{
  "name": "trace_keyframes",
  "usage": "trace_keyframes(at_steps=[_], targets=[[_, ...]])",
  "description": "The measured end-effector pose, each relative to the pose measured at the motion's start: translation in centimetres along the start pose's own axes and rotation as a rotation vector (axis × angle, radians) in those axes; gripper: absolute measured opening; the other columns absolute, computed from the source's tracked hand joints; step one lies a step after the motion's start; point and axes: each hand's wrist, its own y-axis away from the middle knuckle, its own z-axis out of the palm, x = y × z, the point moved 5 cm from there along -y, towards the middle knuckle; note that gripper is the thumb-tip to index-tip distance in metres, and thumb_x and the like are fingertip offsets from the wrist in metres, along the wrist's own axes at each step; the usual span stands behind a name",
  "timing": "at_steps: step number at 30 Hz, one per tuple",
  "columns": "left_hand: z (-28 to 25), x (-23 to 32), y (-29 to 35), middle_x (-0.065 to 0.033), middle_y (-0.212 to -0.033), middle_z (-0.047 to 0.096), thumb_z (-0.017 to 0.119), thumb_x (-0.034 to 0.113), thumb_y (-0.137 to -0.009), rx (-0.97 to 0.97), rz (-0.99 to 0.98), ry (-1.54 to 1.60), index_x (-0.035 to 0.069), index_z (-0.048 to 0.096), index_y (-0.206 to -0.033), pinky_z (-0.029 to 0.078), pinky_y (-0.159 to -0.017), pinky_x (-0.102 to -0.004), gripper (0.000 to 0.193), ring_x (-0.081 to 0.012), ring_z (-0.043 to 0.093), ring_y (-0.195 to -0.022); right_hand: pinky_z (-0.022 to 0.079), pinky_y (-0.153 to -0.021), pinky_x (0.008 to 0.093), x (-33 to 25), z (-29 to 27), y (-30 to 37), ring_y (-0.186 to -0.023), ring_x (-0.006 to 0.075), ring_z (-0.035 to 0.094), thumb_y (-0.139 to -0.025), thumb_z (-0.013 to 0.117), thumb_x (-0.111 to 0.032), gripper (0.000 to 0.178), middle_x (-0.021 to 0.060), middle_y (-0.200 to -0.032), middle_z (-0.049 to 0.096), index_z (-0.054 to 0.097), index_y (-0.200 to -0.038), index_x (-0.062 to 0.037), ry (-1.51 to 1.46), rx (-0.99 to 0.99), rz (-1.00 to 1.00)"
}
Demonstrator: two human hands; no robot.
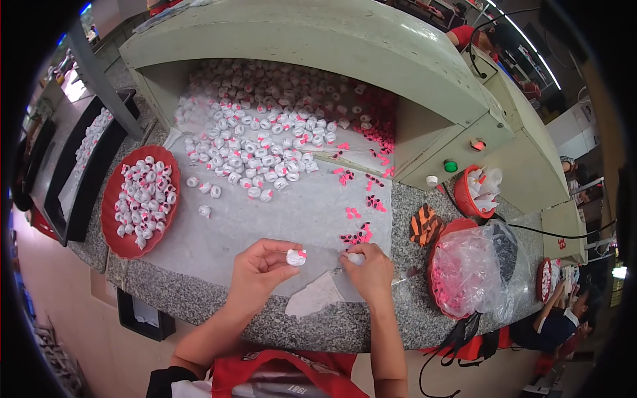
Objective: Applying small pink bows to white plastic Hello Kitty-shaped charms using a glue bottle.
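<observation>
My left hand point(260, 268) pinches a small white rounded piece with a pink bit point(296, 257) between thumb and fingers, above the pale sheet point(232, 232). My right hand point(369, 273) is closed at the near end of the loose pink and dark bits point(358, 235). Something small and white point(356, 258) shows at its fingertips; whether it is held or worn on a finger I cannot tell. Between the hands and nearer to me lies a crumpled whitish cloth point(316, 296). Many similar white pieces point(265, 149) are heaped farther off, under the pale green hood.
A red scalloped tray point(174, 219) of white pieces stands left. The hood point(312, 40) arches over the far side. On the right are an orange-and-black striped cloth point(424, 224), a red basket point(462, 202) and a red tray under clear plastic point(464, 272). Other people work beyond.
</observation>
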Motion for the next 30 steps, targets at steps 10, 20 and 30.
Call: trace_keyframes(at_steps=[10,20,30], targets=[[0.6,-0.8,-0.1,-0.0115,-0.101,0.059,0.059,-0.011,-0.073,-0.027,-0.01,-0.004,-0.003,0.052,-0.1,0.047,-0.078,-0.0233,0.029,-0.0131,0.058,-0.089,0.048,-0.057,0.0301,0.8,-0.4,0.2,-0.062,0.021,0.061,-0.07,0.065,-0.012,0.015,0.0099,-0.078,0.063,0.062,-0.082,-0.0032,-0.116,0.049,-0.054],[0.9,-0.6,0.2,-0.0114,-0.097,0.06,0.059,-0.01,-0.073,-0.029,-0.032,-0.017,-0.003,0.052,-0.099,0.047,-0.077,-0.0245,0.028,-0.0143,0.059,-0.087,0.047,-0.054,0.0251,1.3,0.8,1.1,-0.061,0.0114,0.057,-0.073,0.062,-0.007,0.017,0.0048,-0.076,0.061,0.061,-0.09,-0.0004,-0.655,-0.116,0.18],[0.1,-0.3,0.5,-0.012,-0.099,0.06,0.058,-0.011,-0.073,0.043,0.034,-0.022,-0.004,0.051,-0.1,0.048,-0.077,-0.0251,0.029,-0.0149,0.059,-0.088,0.048,-0.057,0.0303,-1.3,-0.2,1.4,-0.066,0.0201,0.061,-0.069,0.063,-0.002,0.013,0.009,-0.077,0.061,0.061,-0.081,-0.0013,-0.319,-0.14,-0.067]])
